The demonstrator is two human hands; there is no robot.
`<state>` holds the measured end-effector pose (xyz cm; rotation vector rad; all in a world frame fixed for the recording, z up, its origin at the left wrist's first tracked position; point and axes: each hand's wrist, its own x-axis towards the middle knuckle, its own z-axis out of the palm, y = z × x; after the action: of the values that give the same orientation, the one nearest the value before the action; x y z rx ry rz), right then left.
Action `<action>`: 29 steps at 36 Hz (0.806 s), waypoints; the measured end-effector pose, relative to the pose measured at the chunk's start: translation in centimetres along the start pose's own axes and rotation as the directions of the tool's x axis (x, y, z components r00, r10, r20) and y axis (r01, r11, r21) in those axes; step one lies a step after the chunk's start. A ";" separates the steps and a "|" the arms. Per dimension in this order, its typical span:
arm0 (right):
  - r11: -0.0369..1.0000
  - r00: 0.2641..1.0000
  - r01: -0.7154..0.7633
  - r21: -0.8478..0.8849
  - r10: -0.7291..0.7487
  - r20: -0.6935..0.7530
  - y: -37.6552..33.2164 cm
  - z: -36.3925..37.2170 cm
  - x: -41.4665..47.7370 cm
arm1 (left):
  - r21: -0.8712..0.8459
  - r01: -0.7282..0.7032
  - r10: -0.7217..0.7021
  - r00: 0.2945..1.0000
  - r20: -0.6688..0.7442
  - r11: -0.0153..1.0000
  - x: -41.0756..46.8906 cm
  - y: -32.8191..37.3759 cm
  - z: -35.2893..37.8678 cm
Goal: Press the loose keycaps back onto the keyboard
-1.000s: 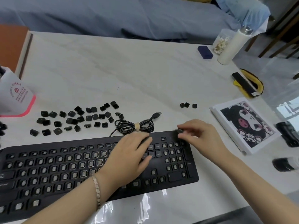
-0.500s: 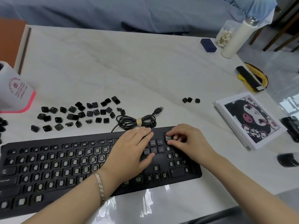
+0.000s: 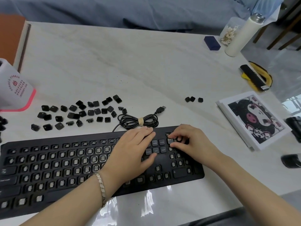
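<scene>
The keyboard (image 3: 57,162) lies along the near side of the worktop (image 3: 114,62), its left end running out of view. Only a narrow strip of surface separates it from the worktop's near edge. Beyond it the surface is bare marble over a wide stretch up to the far edge, where blue bedding begins. The right edge is crowded: a framed cartoon print (image 3: 254,118) sits just right of the keyboard, with a white bottle (image 3: 242,35) at the far right corner. At the left, a white container with a pink base (image 3: 14,90) stands near the edge.

Most sockets on the keyboard are bare. The loose keycaps (image 3: 78,114) are scattered just beyond its left half, beside a bundled cable (image 3: 138,121). A separate group of three keycaps (image 3: 193,99) lies further right, apart from the rest.

The left hand (image 3: 132,150) rests flat on the keyboard with fingers straight and together, grasping nothing, its thumb near the fitted navigation keys. The right hand (image 3: 192,142) is curled over the number pad's far left corner. Its index fingertip and thumb pinch a single keycap (image 3: 169,141) sitting on the board there.
</scene>
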<state>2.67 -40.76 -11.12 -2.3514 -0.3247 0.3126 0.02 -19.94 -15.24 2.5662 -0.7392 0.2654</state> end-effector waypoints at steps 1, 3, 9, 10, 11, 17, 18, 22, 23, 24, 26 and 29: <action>1.000 1.000 0.002 0.000 -0.002 0.001 0.0 0.0 0.0 | -0.001 0.001 -0.001 1.000 0.001 1.000 0.0 0.0 0.0; 1.000 1.000 0.001 0.004 -0.001 -0.005 0.0 0.0 0.0 | -0.002 0.005 -0.005 1.000 0.000 1.000 0.0 0.0 0.0; 0.998 0.997 0.014 0.062 -0.009 -0.072 0.1 0.5 -0.2 | -0.002 0.003 -0.003 1.000 0.000 1.000 0.0 0.0 0.0; 0.998 0.997 0.018 0.063 -0.013 -0.078 0.1 0.5 -0.3 | -0.002 0.003 -0.003 1.000 0.003 1.000 0.0 0.0 0.0; 0.998 0.997 0.018 0.059 -0.013 -0.078 0.1 0.6 -0.3 | -0.002 0.004 -0.004 1.000 0.003 1.000 0.0 0.0 0.0; 0.998 0.995 0.006 0.056 -0.001 -0.096 0.5 0.8 -0.1 | -0.005 0.001 -0.001 1.000 -0.013 1.000 0.0 0.0 0.0; 0.999 0.993 0.016 0.041 -0.011 -0.121 0.7 1.0 -0.2 | -0.005 0.001 -0.001 1.000 -0.013 1.000 0.0 0.0 0.0; 0.949 0.920 0.198 -0.245 -0.266 -0.288 1.5 2.6 -1.3 | 0.005 0.000 0.000 1.000 -0.010 1.000 0.0 0.0 0.0; 0.917 0.895 0.232 -0.324 -0.332 -0.299 1.8 3.0 -1.6 | 0.007 0.000 0.000 1.000 -0.010 1.000 0.0 0.1 0.0; 0.887 0.872 0.260 -0.382 -0.386 -0.302 2.1 3.3 -1.8 | 0.008 0.000 0.000 1.000 -0.009 1.000 0.1 0.1 0.0; 0.843 0.839 0.296 -0.448 -0.454 -0.300 2.6 3.7 -2.1 | 0.006 0.003 -0.003 1.000 -0.007 1.000 0.1 0.1 0.0; 0.806 0.818 0.329 -0.492 -0.504 -0.278 3.0 4.0 -2.5 | 0.003 0.005 -0.005 1.000 -0.006 1.000 0.0 0.0 -0.1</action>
<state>-0.50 -41.12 -15.65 -2.5909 -0.7708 -0.5080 0.03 -19.96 -15.16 2.5684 -0.7307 0.2721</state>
